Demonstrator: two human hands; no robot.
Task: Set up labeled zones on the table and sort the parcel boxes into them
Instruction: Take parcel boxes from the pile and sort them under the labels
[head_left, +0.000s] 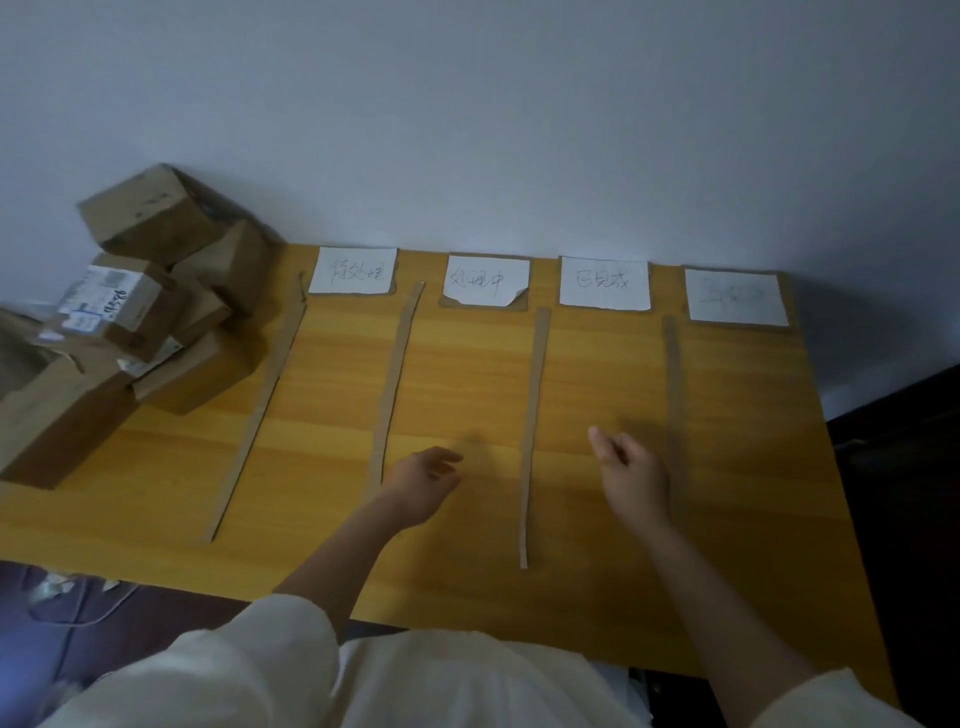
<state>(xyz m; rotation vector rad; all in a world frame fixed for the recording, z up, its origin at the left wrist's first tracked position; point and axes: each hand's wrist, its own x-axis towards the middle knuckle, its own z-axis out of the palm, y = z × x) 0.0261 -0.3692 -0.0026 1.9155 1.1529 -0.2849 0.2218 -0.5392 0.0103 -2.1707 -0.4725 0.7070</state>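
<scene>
Wooden table (727, 519) against a pale wall. Four cardboard strips lie on it as dividers, each with its long axis running from the person's side toward the wall: first strip (260, 410), leaning leftward at its near end; second strip (395, 379), slightly slanted; third strip (535, 431), close to straight; fourth strip (674, 395), also close to straight.

Along the wall edge, four paper labels lie flat, handwriting facing the person: first label (354, 270), second label (485, 280) with a torn lower corner, third label (604, 283), fourth label (736, 299). Writing on the fourth is too faint to read.

Parcel boxes (156, 291) are heaped at the far left end of the table, left of the first strip, stacked at mixed angles; one carries a printed shipping sticker. Well apart from both hands.

Left hand (423, 478) hovers over the table, just right of the second strip's near end, fingers loosely extended, holding nothing. Right hand (631, 475) sits between the third and fourth strips, fingers relaxed and slightly curled, holding nothing. The third strip runs between the two hands. Cannot tell whether either hand touches the tabletop. Cream sleeves (291, 639) on both arms.
</scene>
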